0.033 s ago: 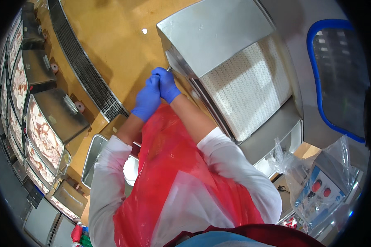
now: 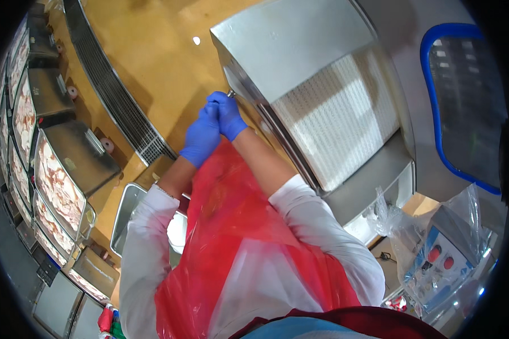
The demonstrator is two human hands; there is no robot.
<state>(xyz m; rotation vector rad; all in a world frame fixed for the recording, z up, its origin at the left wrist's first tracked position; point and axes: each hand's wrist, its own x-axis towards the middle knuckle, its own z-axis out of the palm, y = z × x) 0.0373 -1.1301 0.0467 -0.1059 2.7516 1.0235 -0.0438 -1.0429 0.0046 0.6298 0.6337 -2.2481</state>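
My left hand point(image 2: 202, 135) and my right hand point(image 2: 229, 117), both in blue gloves, are pressed together at the left side of a steel machine. The fingers of both hands are curled closed, and whatever lies inside them is hidden. A short metal peg point(image 2: 232, 93) on the machine's side shows right at the right hand's fingers; I cannot tell whether they touch it. To the right, the machine's sloping steel cover point(image 2: 288, 45) stands over a white patterned conveyor belt point(image 2: 339, 118). A red plastic apron point(image 2: 226, 198) hangs below my forearms.
Steel bins point(image 2: 76, 152) filled with pale pink meat line the left. A floor drain grate point(image 2: 104, 79) crosses the tan floor point(image 2: 152, 34). Near my left forearm stands a metal tub point(image 2: 131, 203). A plastic-wrapped control box point(image 2: 441, 260) with red buttons is at lower right, below a blue-framed panel point(image 2: 430, 113).
The belt's dotted surface now looks streaked. The view has shifted slightly, while both hands keep the same closed pose beside the peg.
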